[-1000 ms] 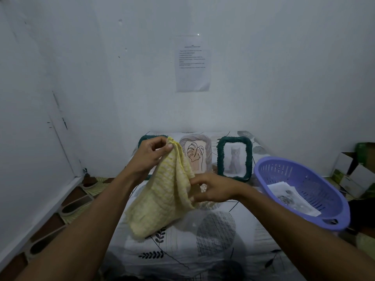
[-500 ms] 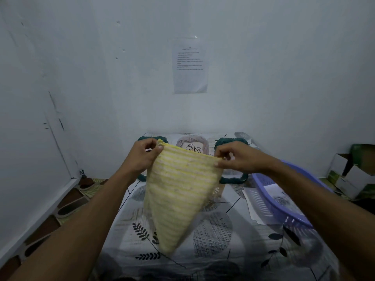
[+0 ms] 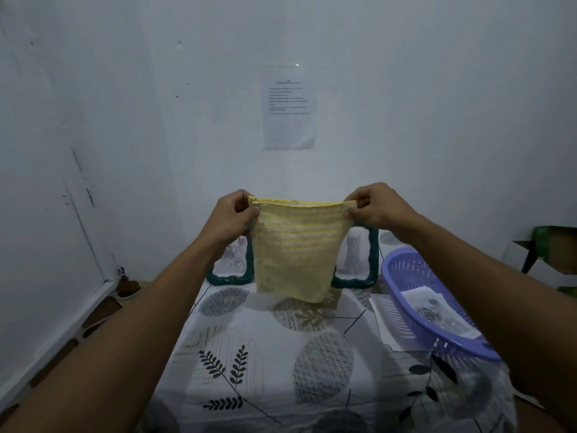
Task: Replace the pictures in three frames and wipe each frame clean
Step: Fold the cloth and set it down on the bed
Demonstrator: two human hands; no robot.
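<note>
A yellow striped cloth (image 3: 295, 254) hangs folded and spread between my hands above the table. My left hand (image 3: 229, 218) pinches its top left corner and my right hand (image 3: 376, 206) pinches its top right corner. Behind the cloth stand picture frames at the table's far edge: a green frame (image 3: 232, 278) shows at the left and a green frame with a cat picture (image 3: 371, 264) at the right. A middle frame is hidden by the cloth.
A purple plastic basket (image 3: 402, 282) holding loose pictures (image 3: 437, 314) sits at the right on the leaf-patterned tablecloth (image 3: 265, 354), with a paper sheet (image 3: 385, 326) under it. Cardboard boxes (image 3: 549, 254) stand far right. A printed notice (image 3: 288, 109) hangs on the wall.
My hands have risen and moved apart, pulling the cloth's top edge straight and wide. The cloth now hangs as a flat rectangle instead of a drooping point.
</note>
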